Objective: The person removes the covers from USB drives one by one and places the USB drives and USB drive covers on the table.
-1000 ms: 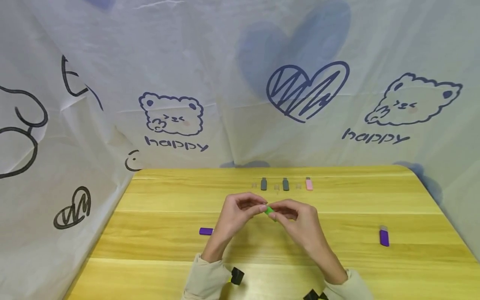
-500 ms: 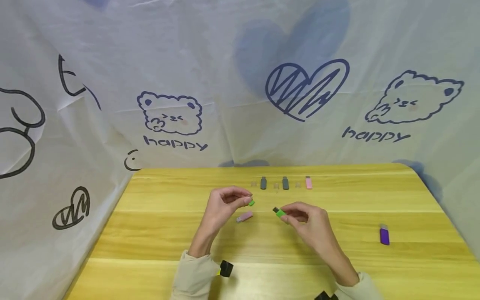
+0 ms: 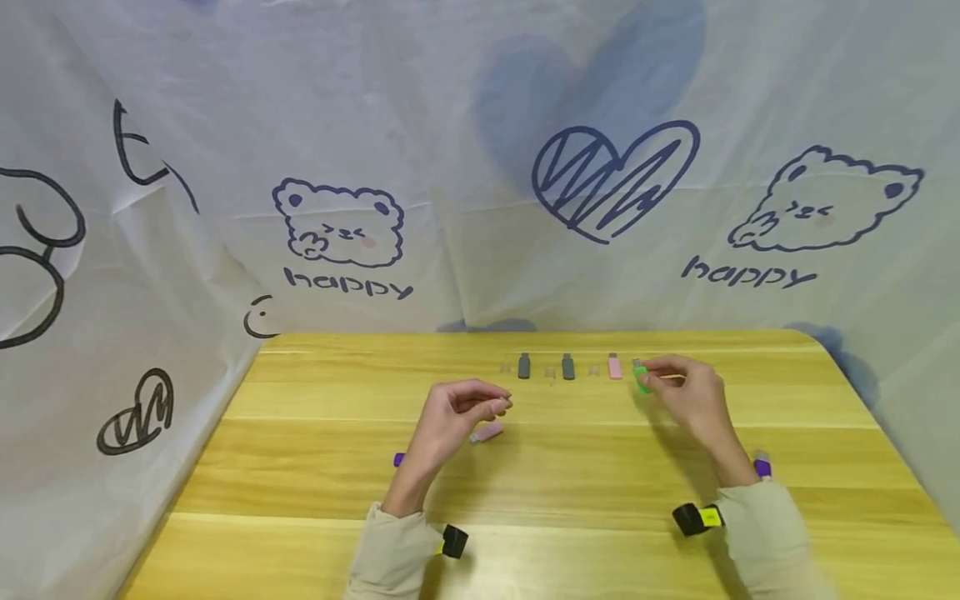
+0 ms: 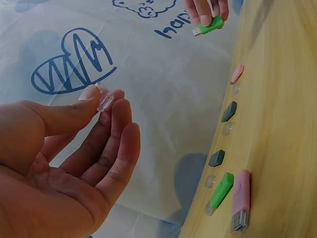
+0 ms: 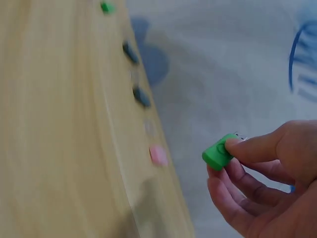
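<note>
My left hand [image 3: 461, 417] is raised over the middle of the table. Between thumb and fingertips it pinches a small clear cap [image 4: 105, 100], plain in the left wrist view. My right hand [image 3: 690, 396] pinches a green USB stick [image 5: 218, 154] at the far right end of a row, its metal plug bare. Along the row are two dark grey USB sticks [image 3: 524, 366] and a pink USB stick [image 3: 615, 366]. Close by my left hand, a second pink USB stick [image 4: 241, 191] and another green USB stick [image 4: 222, 191] lie on the table.
Clear caps [image 3: 551, 372] lie between the sticks of the row. One purple USB stick [image 3: 399, 459] is partly behind my left wrist, another purple USB stick [image 3: 762, 464] partly behind my right arm. A printed cloth [image 3: 465, 208] hangs behind the wooden table [image 3: 300, 483].
The hands were together at the green USB stick, then parted with its cap off. My right hand has carried the stick right and away to the row's end. The left stays near the middle.
</note>
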A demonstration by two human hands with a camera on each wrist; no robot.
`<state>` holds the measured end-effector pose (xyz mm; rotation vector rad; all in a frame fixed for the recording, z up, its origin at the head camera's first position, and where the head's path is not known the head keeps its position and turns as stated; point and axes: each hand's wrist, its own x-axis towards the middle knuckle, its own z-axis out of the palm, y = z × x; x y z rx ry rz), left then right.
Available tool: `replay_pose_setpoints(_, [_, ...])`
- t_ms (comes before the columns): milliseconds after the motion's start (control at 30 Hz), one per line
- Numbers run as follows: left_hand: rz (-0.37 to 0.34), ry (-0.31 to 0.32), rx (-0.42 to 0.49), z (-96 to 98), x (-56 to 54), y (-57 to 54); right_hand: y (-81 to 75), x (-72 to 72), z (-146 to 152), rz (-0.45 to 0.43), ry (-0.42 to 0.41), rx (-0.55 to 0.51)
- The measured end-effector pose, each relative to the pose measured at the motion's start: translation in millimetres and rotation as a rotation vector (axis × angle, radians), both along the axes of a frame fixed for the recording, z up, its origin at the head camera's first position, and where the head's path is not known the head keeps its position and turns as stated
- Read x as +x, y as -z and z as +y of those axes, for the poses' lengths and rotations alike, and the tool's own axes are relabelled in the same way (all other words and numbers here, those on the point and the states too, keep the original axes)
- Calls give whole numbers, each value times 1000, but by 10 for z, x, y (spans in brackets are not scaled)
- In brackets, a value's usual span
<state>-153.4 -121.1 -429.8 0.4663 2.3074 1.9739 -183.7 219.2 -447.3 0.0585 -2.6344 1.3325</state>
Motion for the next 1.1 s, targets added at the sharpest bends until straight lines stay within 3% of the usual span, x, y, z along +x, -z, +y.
replay_pose_setpoints(167, [-33,-6,-19,-9,11,5,72,-318,215,-27,59,65])
replay_pose_setpoints(400, [-104,-1,10,6,28,67,215,-601,315,-216,89,20])
replay_pose_setpoints(600, [-103,14,-34,60,49,115,318,-646,369,-259,123,93])
replay_pose_setpoints(933, [-63,19,-74,136,1,102,275,-690,419,-241,151,265])
replay_pose_setpoints(1100, [-22,49,-121,289,-75,138,267,-654,427,-248,151,239])
